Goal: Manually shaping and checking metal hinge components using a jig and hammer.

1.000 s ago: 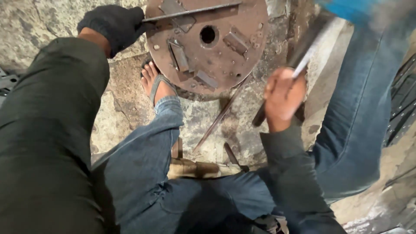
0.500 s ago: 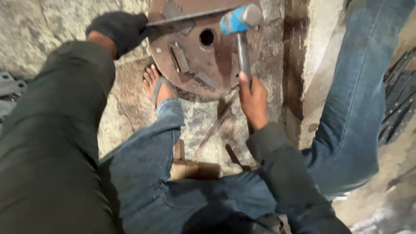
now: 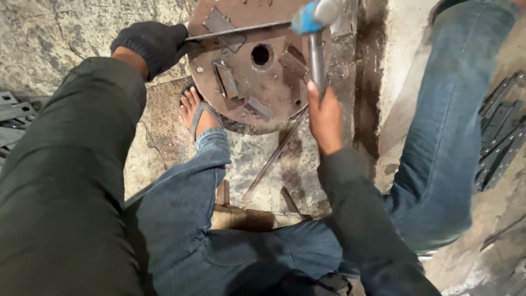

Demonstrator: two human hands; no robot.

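My left hand (image 3: 152, 44), in a black glove, grips the near end of a thin metal rod (image 3: 241, 30) that lies across a round rusty steel plate (image 3: 246, 98). The plate has a centre hole and several small welded blocks. My right hand (image 3: 324, 118), bare, is closed on the handle of a hammer (image 3: 313, 22) with a blue and silver head. The hammer head sits over the rod's far end at the plate's upper right.
My left foot in a sandal (image 3: 198, 112) rests against the plate's edge, with my jeans-clad legs spread on the stone floor. A loose metal bar (image 3: 274, 156) lies below the plate. Flat metal strips are stacked at the left (image 3: 13, 112) and right (image 3: 501, 131) edges.
The hammer came down from a raised position at the right onto the rod over the plate. My left hand kept hold of the rod.
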